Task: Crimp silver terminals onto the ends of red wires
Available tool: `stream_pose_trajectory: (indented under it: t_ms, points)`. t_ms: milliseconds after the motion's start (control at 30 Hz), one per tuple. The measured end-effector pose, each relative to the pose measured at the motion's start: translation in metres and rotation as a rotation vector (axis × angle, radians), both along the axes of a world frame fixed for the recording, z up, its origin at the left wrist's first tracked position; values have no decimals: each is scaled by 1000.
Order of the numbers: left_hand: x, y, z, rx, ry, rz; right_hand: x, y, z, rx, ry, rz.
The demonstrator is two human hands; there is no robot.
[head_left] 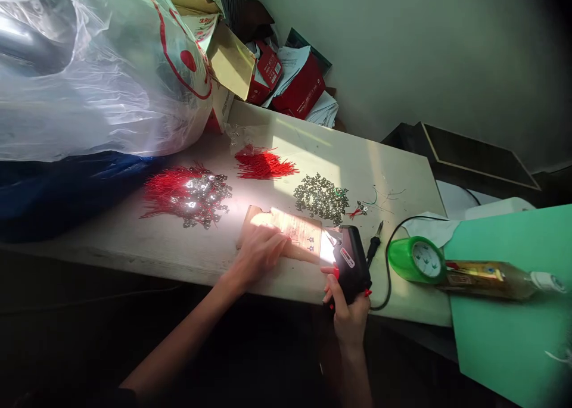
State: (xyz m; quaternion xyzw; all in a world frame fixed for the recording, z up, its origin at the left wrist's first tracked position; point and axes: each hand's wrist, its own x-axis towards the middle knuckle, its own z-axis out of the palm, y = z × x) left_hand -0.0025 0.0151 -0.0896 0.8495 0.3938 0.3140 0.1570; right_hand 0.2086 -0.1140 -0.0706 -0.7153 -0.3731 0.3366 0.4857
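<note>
My right hand (348, 318) grips a black pistol-shaped tool (353, 259) with a red trigger, its front end pointing left at a wooden board (299, 226). My left hand (261, 247) rests on the board's left part, its fingers pressed together; what they hold, if anything, is too small to make out. Small metal parts (311, 243) sit on the board's right end, close to the tool's tip. Behind the board lie a heap of small metal pieces (319, 196), a bundle of red wires (263, 162), and red wires with metal pieces at their ends (183, 193).
A soldering iron (375, 244) with a black cable lies right of the tool. Beyond it are green tape (415, 259) and a bottle (491, 280) on its side. A large plastic bag (111, 80) fills the left. Boxes with papers (299, 83) stand behind the table (379, 152).
</note>
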Motion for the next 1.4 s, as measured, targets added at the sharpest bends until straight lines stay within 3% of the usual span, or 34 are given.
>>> stream_pose_trajectory:
  t_ms: [467,933,1400]
  points:
    - [0,2,1,-91,57,6,1,-4,-10,-16,-47,16]
    - [1,1,3,-106,31,12,-3,-1,0,-24,-62,14]
    - [2,3,8,-108,-15,11,-2,-9,-7,135,216,6]
